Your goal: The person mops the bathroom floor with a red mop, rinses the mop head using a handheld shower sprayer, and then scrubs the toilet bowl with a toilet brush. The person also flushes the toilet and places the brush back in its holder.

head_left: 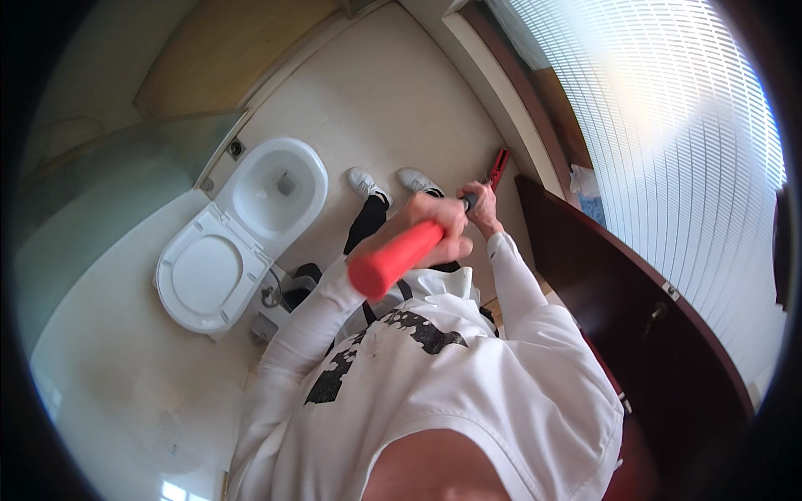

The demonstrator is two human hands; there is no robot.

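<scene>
Both of my hands are wrapped round a long-handled tool with a thick red grip point(397, 260). Its grip end points up toward me, and a grey section shows between my hands. My left hand point(439, 219) closes round the upper part, at the grip. Further down the handle, my right hand point(482, 209) grasps it with bent fingers. Beyond the right hand, the tool's narrow red lower part point(499, 165), with dark slots, shows near the wall. I cannot make out what kind of tool it is.
A white toilet point(313, 179) with its lid raised stands to the left, beside a glass panel point(125, 175). A dark reddish-brown door point(618, 292) is at the right, under a bright ribbed window point(668, 125). My white shoes point(365, 181) rest on the pale tiled floor point(376, 92).
</scene>
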